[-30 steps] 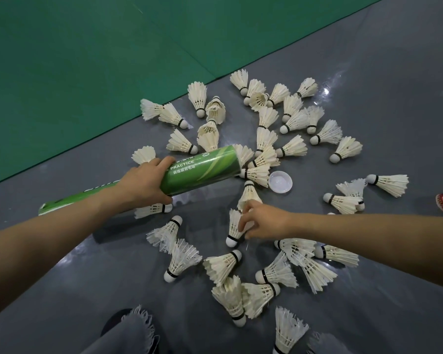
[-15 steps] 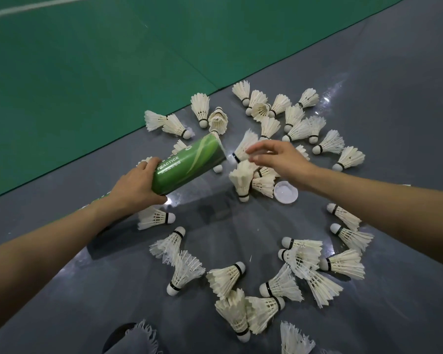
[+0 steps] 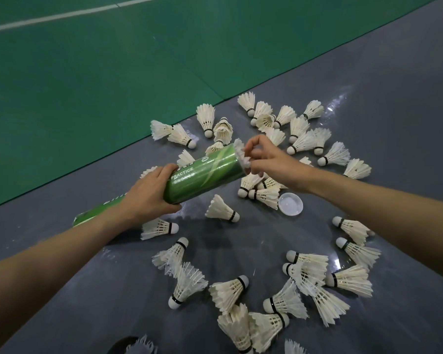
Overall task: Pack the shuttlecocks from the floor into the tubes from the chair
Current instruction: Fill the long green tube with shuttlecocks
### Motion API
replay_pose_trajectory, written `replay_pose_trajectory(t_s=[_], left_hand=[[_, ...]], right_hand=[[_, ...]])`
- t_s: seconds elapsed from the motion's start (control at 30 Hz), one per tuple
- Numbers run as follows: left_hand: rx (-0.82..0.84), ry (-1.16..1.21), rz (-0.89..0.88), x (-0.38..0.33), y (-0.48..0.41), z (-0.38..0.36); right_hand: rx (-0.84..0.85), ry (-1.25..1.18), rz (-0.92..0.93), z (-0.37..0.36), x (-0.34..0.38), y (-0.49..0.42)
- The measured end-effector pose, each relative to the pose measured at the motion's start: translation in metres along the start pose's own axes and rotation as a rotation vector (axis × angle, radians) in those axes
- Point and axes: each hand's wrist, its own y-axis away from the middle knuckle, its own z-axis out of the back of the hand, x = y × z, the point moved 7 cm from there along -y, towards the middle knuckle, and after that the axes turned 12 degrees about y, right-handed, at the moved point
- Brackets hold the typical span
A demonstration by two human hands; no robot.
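My left hand (image 3: 149,198) grips a long green tube (image 3: 205,172) printed PRACTICE, held above the grey floor with its open mouth pointing up and right. My right hand (image 3: 271,162) pinches a white feather shuttlecock (image 3: 242,155) at that mouth, its feathers partly inside the rim. Several more white shuttlecocks lie scattered on the floor: a cluster beyond the tube (image 3: 299,134), one below it (image 3: 221,209), and a heap nearer to me (image 3: 304,279).
A white round tube cap (image 3: 290,204) lies on the grey floor to the right of the tube. The green court mat (image 3: 92,80) with a white line fills the far left. A dark shoe tip (image 3: 120,347) shows at the bottom edge.
My right hand picked a shuttlecock off the floor, lifted it and brought it left to the tube's mouth. My left hand tilted the tube's mouth upward.
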Motion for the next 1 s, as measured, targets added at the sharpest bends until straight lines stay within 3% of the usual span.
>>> replay_pose_trajectory(t_s=[0.07, 0.27, 0.4, 0.47, 0.6, 0.8, 0.9, 1.0], left_hand=[[-0.018, -0.001, -0.007, -0.004, -0.002, 0.002], [-0.042, 0.084, 0.015, -0.008, -0.008, 0.004], [-0.038, 0.095, -0.002, -0.014, -0.014, 0.000], [-0.036, 0.091, -0.014, -0.015, -0.016, -0.001], [-0.036, 0.031, -0.029, -0.020, -0.019, -0.001], [-0.052, -0.173, -0.113, -0.044, -0.038, 0.001], [-0.010, -0.142, -0.032, -0.040, -0.051, -0.005], [0.014, -0.130, 0.065, -0.019, -0.055, -0.014]], right_hand=[[0.013, 0.072, -0.009, 0.006, 0.002, -0.002], [0.042, 0.598, 0.020, 0.024, -0.003, -0.004], [-0.069, 0.787, 0.297, 0.018, 0.016, 0.000], [-0.037, 0.660, 0.236, 0.013, 0.011, -0.002], [0.199, 0.288, 0.054, -0.004, -0.001, -0.003], [0.428, -0.013, -0.068, -0.003, -0.007, -0.014], [0.233, -0.241, -0.107, 0.017, -0.018, -0.031], [-0.002, -0.307, -0.148, 0.041, -0.042, -0.039]])
